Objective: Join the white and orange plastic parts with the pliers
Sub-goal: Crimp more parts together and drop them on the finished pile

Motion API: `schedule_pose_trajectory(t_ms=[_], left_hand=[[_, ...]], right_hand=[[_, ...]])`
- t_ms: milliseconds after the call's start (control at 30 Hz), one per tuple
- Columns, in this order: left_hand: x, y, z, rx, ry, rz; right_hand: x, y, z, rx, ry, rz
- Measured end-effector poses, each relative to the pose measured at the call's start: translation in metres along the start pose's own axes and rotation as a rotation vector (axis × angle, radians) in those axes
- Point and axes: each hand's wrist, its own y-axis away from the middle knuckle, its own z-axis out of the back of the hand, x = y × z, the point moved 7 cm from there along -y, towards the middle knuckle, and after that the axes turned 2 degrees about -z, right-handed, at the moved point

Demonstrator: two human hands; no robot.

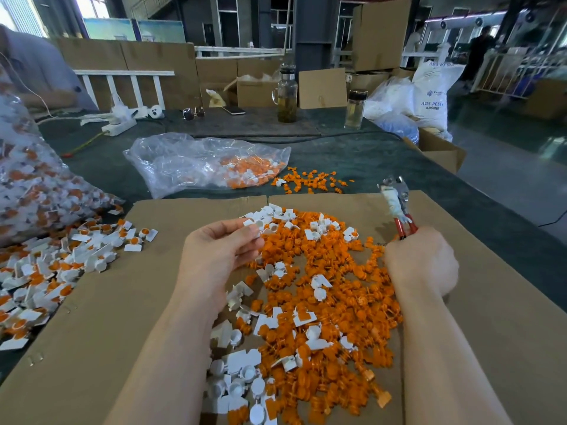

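parts (322,289): matt plastic | sheet (491,302): rough cardboard | pliers (395,204): metal (cloth-wrapped) | bag (184,161): glossy film

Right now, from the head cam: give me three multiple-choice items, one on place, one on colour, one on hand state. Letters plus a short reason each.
1. Where does the pile of joined white-and-orange pieces lie?
A. left of the cardboard sheet
B. inside the glass jug
C. on the phone

2. What colour are the handles of the pliers?
A. blue
B. red
C. green

3. What is the left hand doing?
A. lying flat on the table
B. gripping the pliers
C. pinching a white part

Answers:
1 A: the joined pieces spread at the left edge of the cardboard sheet.
2 B: the pliers show red handles above the right hand, which grips them.
3 C: the left hand holds a white part between thumb and fingertips.
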Motion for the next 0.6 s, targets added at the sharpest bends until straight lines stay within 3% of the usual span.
schedule_pose_trajectory(t_ms=[100,233,300,433,600], left_hand=[[0.001,-0.001,0.005,-0.049,0.001,0.012],[0.0,-0.003,0.012,-0.121,0.018,0.005],[-0.001,-0.003,0.014,-0.151,0.031,0.007],[-0.003,-0.003,0.019,-0.189,0.082,0.003],[-0.005,-0.002,0.025,-0.249,0.127,-0.012]], right_hand=[[0.001,0.0,0.006,-0.056,-0.023,0.0],[0.018,0.008,0.004,-0.059,-0.104,0.137],[0.033,0.017,-0.008,0.078,-0.133,0.232],[0.06,0.046,-0.034,0.513,-0.213,0.465],[0.088,0.086,-0.047,0.574,-0.044,0.831]])
